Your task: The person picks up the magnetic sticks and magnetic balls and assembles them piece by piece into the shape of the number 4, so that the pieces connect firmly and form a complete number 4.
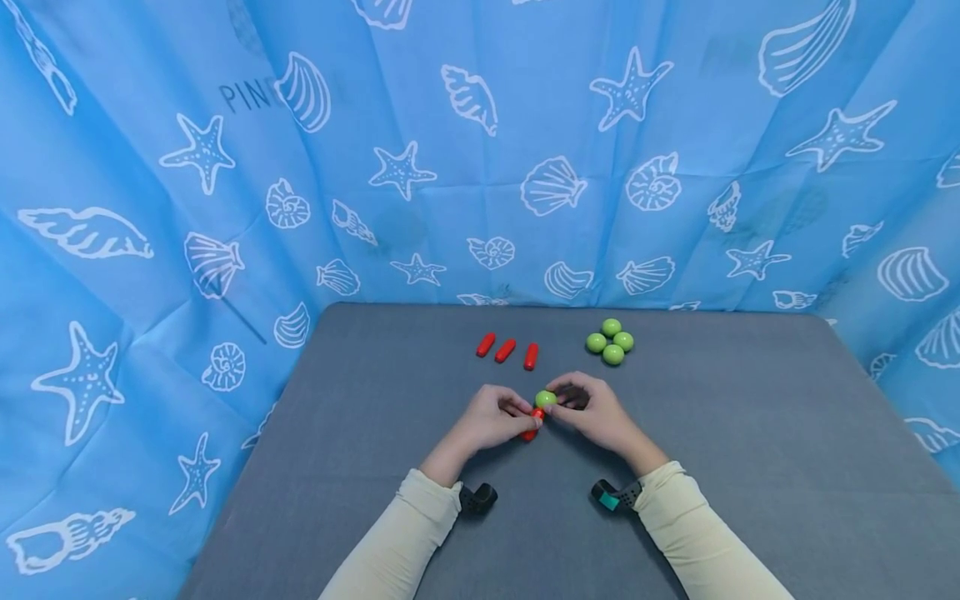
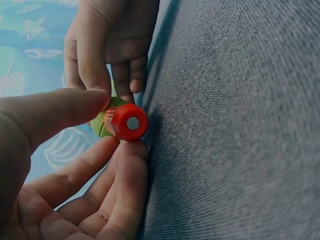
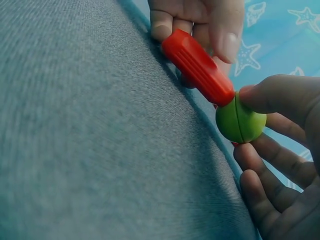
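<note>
Thumb and fingers of my left hand (image 1: 487,418) pinch a red magnetic rod (image 3: 199,70), a short ridged stick. Its near end, seen in the left wrist view, is a red hexagonal tip (image 2: 142,120) with a round silvery disc in the centre. My right hand (image 1: 597,410) holds a green ball (image 3: 241,120) between thumb and fingertips, a seam running round it. The rod's far end meets the ball, low over the table. In the head view the left thumb covers part of the rod.
Behind the hands, three red rods (image 1: 506,350) lie in a row on the grey cloth-covered table (image 1: 390,400). Farther right, several green balls (image 1: 613,355) sit in a tight cluster. A blue curtain (image 1: 465,183) with white shells and starfish hangs beyond the table's back edge.
</note>
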The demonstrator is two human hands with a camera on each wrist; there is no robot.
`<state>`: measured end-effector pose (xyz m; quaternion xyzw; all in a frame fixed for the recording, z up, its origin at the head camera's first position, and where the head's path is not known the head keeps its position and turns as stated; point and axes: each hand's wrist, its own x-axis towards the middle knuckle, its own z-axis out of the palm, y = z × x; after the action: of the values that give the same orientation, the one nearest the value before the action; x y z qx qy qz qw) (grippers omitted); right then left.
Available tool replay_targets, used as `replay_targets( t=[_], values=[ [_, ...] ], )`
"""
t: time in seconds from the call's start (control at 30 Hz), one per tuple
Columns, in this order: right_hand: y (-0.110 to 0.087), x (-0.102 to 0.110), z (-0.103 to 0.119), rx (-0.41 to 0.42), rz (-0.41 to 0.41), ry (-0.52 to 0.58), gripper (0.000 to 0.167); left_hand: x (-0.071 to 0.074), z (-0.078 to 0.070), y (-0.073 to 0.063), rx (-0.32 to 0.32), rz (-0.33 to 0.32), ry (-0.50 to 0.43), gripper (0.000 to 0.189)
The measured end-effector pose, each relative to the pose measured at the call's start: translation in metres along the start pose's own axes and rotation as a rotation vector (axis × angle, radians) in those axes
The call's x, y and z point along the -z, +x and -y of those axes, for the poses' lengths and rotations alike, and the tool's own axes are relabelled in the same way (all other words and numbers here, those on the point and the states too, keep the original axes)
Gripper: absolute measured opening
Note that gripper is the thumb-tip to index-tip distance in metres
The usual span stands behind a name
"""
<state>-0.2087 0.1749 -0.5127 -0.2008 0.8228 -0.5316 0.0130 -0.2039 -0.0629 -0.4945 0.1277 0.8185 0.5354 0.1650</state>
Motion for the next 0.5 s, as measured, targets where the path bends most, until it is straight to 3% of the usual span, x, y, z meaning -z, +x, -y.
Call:
replay_targets(
  t=[0.5],
  values=[
    [0.0017,-0.0048,0.0041,-0.035,0.024,-0.027,0.022,0.0000,0.0040,0.0028,0.033,-0.018,0.000,0.013]
  ],
)
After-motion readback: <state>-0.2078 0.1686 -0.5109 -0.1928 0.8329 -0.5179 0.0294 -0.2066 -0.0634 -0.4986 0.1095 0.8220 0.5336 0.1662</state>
